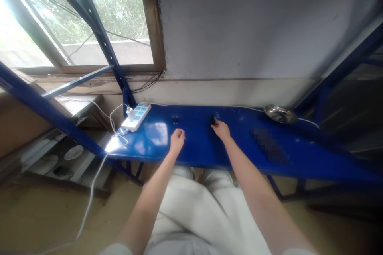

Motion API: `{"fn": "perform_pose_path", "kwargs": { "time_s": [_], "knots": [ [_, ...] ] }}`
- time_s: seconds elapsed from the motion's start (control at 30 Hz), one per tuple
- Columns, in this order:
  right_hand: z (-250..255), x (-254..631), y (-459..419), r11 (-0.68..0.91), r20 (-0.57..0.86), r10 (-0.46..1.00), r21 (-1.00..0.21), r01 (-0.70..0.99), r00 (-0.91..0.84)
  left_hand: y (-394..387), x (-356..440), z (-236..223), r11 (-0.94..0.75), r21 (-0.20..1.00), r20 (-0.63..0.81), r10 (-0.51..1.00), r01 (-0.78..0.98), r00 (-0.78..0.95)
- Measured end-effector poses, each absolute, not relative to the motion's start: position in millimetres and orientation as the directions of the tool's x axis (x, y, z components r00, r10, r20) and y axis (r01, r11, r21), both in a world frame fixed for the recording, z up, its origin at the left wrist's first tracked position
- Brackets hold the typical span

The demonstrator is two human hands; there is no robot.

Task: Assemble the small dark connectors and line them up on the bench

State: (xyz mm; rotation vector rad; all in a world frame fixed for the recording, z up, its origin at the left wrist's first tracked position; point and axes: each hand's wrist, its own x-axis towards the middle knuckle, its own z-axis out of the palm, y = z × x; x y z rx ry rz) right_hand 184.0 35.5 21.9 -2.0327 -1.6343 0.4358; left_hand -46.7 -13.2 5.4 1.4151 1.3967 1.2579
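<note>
My left hand (177,140) hovers above the blue table (191,155), its fingers curled together; whether anything small is between them is hidden. Just beyond it lie two small black pieces (175,120), side by side. My right hand (222,130) reaches to the middle of the table, thumb and fingers pinched on a small black object (213,119), too small to name. Against that hand's far side are several small clear pieces (217,115).
A white power strip (137,117) with a plugged-in adapter sits at the left end, its cable (91,191) hanging off the edge. A shiny metal bowl (280,114) stands back right. A blurred-out dark patch (271,146) lies nearer. Blue posts (104,40) rise at the left.
</note>
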Motion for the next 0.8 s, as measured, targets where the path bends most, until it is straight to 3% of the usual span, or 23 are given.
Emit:
{"fn": "perform_pose_path", "kwargs": {
  "time_s": [0.3,0.8],
  "knots": [
    [20.4,187.4,41.2,-0.198,-0.009,0.974,-0.507,0.839,0.225,-18.8,-47.3,13.2,-0.085,0.968,0.106,0.991,0.234,-0.079],
    [10.2,196.4,41.9,-0.249,0.032,0.939,-0.622,0.743,0.342,-16.2,-46.9,8.5,-0.081,0.969,0.104,0.991,0.232,-0.086]
  ]
}}
